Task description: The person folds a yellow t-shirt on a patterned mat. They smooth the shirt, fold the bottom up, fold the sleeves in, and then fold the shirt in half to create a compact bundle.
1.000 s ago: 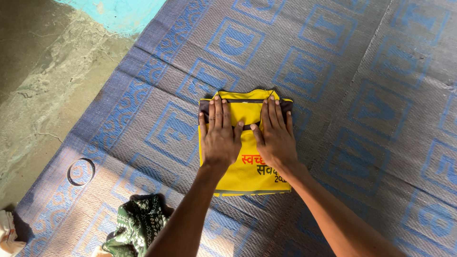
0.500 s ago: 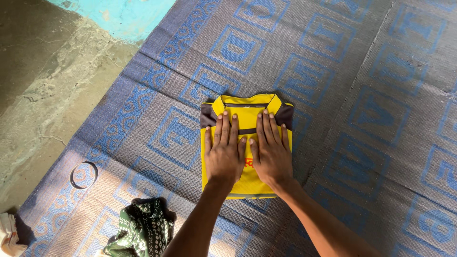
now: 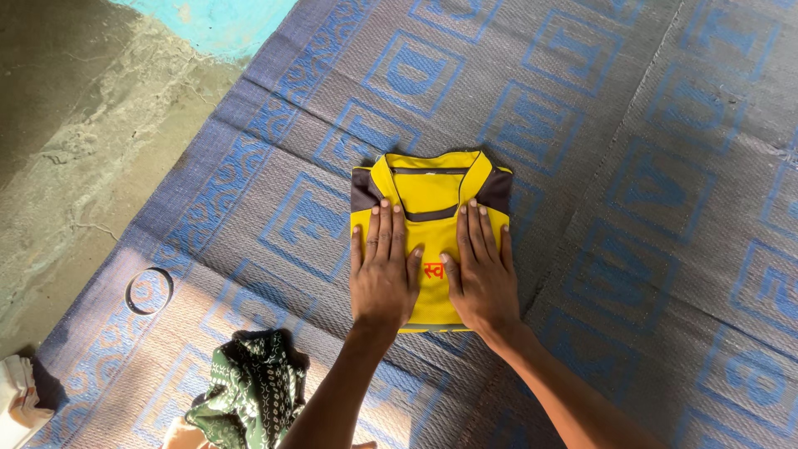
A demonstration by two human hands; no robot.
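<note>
A yellow shirt [image 3: 428,187] with dark grey shoulder panels lies folded into a rectangle on a grey-and-blue patterned mat [image 3: 632,166], collar away from me. My left hand [image 3: 381,270] lies flat on the shirt's left half, fingers spread and pointing up toward the collar. My right hand [image 3: 480,270] presses flat on the right half beside it, thumbs almost meeting over red print. Neither hand grips the cloth; both palms rest on it.
A green patterned cloth [image 3: 249,391] is bunched on the mat near my left forearm. A thin ring [image 3: 149,290] lies at the mat's left edge. Bare concrete floor [image 3: 75,141] is on the left, a turquoise wall base [image 3: 216,21] at the top, pale cloth [image 3: 17,399] in the bottom-left corner.
Both hands have slid down from the collar end toward the lower part of the shirt, uncovering the collar and shoulder panels. The shirt stays in place.
</note>
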